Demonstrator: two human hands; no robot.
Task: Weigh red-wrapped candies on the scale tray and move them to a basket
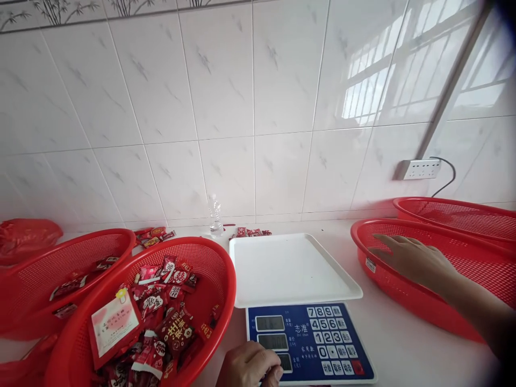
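My left hand (250,365) is closed, its fingers curled at the lower left corner of a blue-faced digital scale (310,371). What it holds, if anything, is hidden. A white tray (288,269) forms the top of the scale, bare apart from small specks. Over the near rim of a red plastic basket (403,298) on the right, my right hand (417,262) is stretched out with the fingers apart, palm down. No item shows in it. Left of the scale, another red basket (220,252) holds red-wrapped snack packets (175,330) and a pale printed card (116,325).
Further left stands a red basket (121,239) with a few packets. A red plastic bag (28,236) lies behind it. Along the tiled wall are a clear bottle (215,217) and loose packets (252,232). A second basket (463,207) sits behind the right one, below a power strip (421,169).
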